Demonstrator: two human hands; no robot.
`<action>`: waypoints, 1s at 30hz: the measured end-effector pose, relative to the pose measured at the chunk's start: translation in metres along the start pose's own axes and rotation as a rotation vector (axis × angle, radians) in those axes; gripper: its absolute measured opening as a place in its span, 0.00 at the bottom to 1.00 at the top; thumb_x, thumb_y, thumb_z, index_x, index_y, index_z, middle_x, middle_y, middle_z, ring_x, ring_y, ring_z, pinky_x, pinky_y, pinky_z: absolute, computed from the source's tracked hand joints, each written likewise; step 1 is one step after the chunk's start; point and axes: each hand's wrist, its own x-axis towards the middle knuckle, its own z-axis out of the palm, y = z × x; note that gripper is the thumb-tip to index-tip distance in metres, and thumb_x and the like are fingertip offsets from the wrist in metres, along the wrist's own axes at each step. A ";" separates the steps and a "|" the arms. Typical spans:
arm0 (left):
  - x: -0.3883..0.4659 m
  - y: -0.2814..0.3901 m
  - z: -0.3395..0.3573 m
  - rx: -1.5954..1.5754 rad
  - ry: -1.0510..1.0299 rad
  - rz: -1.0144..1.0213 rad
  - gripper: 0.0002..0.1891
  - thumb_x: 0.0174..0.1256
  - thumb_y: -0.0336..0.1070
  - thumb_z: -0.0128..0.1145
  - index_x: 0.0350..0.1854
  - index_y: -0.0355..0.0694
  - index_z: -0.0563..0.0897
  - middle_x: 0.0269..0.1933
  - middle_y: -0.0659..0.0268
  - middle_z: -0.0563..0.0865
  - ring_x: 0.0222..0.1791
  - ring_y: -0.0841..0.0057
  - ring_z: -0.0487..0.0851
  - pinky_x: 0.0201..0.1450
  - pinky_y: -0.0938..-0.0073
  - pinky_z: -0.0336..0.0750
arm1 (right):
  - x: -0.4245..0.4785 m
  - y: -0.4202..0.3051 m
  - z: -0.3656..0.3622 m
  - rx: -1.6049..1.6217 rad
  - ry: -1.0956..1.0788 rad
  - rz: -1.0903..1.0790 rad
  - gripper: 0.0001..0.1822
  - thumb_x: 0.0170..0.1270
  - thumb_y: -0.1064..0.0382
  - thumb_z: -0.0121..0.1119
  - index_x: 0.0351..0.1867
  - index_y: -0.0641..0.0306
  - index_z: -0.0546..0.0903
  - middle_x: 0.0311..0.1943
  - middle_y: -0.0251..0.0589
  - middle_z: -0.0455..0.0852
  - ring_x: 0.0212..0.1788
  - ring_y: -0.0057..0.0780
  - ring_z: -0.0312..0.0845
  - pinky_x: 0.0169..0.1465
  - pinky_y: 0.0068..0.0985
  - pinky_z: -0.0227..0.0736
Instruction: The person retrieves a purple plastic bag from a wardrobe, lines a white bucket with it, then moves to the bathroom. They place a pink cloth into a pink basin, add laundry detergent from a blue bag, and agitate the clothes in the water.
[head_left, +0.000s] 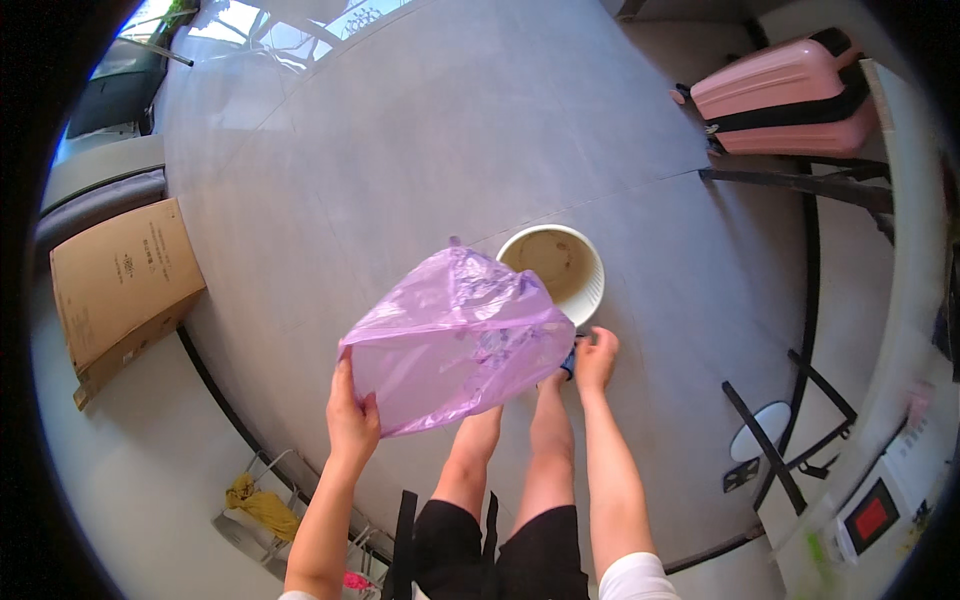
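A thin, translucent purple plastic bag (457, 337) is spread out in front of me, its mouth partly opened. My left hand (354, 420) pinches the bag's edge at the lower left between thumb and fingers. At the opposite side, my right hand (598, 360) has curled fingers close against the bag's right edge; whether they grip the film cannot be told. Beyond the bag a white round bin (594, 289) stands on the floor, with brownish stains inside its bottom. The bag covers part of the bin's near left rim.
Grey tile floor (450, 150) surrounds the bin. A cardboard box (127, 277) stands at the left wall, and a pink suitcase (780, 97) at the upper right. Black metal legs (765, 442) and a table edge (896, 300) line the right. A blue slipper (568, 364) shows near the bin.
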 end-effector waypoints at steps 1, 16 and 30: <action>-0.002 -0.013 0.004 0.018 0.021 -0.029 0.37 0.49 0.15 0.48 0.67 0.37 0.57 0.66 0.50 0.65 0.61 0.58 0.71 0.53 0.73 0.71 | 0.000 -0.018 0.013 -0.076 -0.136 -0.112 0.27 0.54 0.70 0.53 0.59 0.59 0.67 0.63 0.45 0.61 0.48 0.45 0.75 0.52 0.35 0.69; 0.063 -0.073 0.057 0.100 0.135 0.113 0.42 0.47 0.15 0.46 0.69 0.43 0.52 0.67 0.49 0.59 0.54 0.49 0.73 0.49 0.61 0.74 | 0.008 -0.032 -0.086 0.170 -0.266 -0.271 0.10 0.46 0.71 0.64 0.30 0.64 0.75 0.32 0.42 0.72 0.34 0.42 0.73 0.36 0.32 0.69; 0.031 0.027 -0.007 0.392 -0.237 0.456 0.36 0.44 0.19 0.51 0.62 0.49 0.68 0.71 0.55 0.52 0.25 0.56 0.81 0.27 0.62 0.76 | -0.030 -0.191 -0.256 0.181 -0.900 -0.764 0.15 0.42 0.67 0.68 0.27 0.63 0.71 0.29 0.41 0.71 0.32 0.42 0.72 0.35 0.33 0.69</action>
